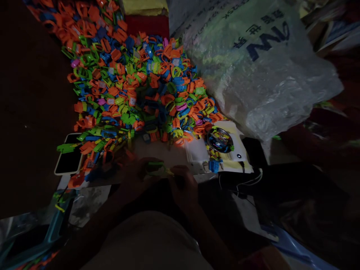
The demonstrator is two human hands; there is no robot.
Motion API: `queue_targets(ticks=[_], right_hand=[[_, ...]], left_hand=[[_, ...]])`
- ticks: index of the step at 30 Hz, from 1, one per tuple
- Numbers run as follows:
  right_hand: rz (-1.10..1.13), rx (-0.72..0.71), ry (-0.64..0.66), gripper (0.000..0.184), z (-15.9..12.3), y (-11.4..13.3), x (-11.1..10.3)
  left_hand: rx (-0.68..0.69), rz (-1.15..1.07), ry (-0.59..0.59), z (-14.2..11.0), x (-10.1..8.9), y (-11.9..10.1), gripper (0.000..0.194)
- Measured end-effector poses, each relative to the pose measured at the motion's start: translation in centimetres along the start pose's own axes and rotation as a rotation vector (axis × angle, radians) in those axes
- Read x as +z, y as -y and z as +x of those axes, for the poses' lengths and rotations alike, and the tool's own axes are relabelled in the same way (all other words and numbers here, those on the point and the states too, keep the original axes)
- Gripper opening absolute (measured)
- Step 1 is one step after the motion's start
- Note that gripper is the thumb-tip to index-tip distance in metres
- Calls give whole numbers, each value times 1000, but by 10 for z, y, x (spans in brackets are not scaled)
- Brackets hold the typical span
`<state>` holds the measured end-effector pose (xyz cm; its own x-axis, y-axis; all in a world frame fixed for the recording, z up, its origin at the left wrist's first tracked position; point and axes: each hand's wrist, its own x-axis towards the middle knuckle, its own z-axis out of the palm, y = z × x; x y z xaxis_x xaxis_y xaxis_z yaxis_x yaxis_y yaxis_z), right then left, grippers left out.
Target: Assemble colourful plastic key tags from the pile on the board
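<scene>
At the table's near edge, my left hand is closed on a green loop-shaped plastic toy piece, its kind hard to make out in the dim light. My right hand pinches a small yellow piece close against the green one; whether the two are joined I cannot tell. Just beyond both hands spreads a large heap of orange, green and blue plastic toy pieces, many shaped like bands and some with printed white stickers. Shadow hides most of my fingers.
A phone lies at the left, partly under the heap. To the right are a round metal bowl of small colourful parts, a dark device and a white cable. A big printed plastic bag stands behind them.
</scene>
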<state>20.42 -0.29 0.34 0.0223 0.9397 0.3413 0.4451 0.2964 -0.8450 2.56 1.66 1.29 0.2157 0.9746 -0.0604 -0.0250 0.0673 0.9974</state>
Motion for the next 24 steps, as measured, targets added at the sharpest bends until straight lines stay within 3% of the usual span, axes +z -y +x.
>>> queue_targets(ticks=[6,15,19,24], right_hand=[[-157,-103,227,13,1,-8,-2],[-360,-97,350,15,-9,-4,-4],[-525,-49,457,14,-18,-6,-4],[-573,1,636,12,-32,-13,2]], left_hand=[[-27,116,-60,0,1,5,39],[-98,251,-114,-7,3,6,36],[-292,136,-72,-15,2,29,41],[-468,-18,-34,-31,4,63,43]])
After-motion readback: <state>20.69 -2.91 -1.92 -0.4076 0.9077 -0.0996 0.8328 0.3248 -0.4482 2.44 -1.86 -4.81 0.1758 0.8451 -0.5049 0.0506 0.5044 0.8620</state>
